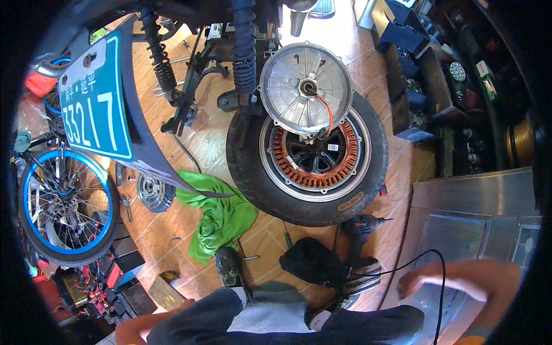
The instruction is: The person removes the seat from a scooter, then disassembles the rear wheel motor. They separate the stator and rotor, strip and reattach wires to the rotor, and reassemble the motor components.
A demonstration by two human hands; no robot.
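An electric hub wheel [371,172] with a black tyre and exposed copper stator [287,167] lies below a raised vehicle frame. A round silver cover [284,86] with an orange wire sits over the wheel's upper part. My left forearm [138,328] shows at lower left beside my leg, its fingers hidden. My right hand [411,284] is blurred at lower right, near a hanging black cable [443,276]; its grip is unclear. Below the wheel lie a green cloth [221,224], a power drill [359,224] and a black bag [310,261].
A shock absorber [244,63] and blue-green plate [95,109] hang overhead. A bicycle wheel [66,201] stands left, near a metal disc [152,190]. Dark drawers [422,115] and a metal cabinet door [460,230] line the right. My shoes [227,267] rest on the tiled floor.
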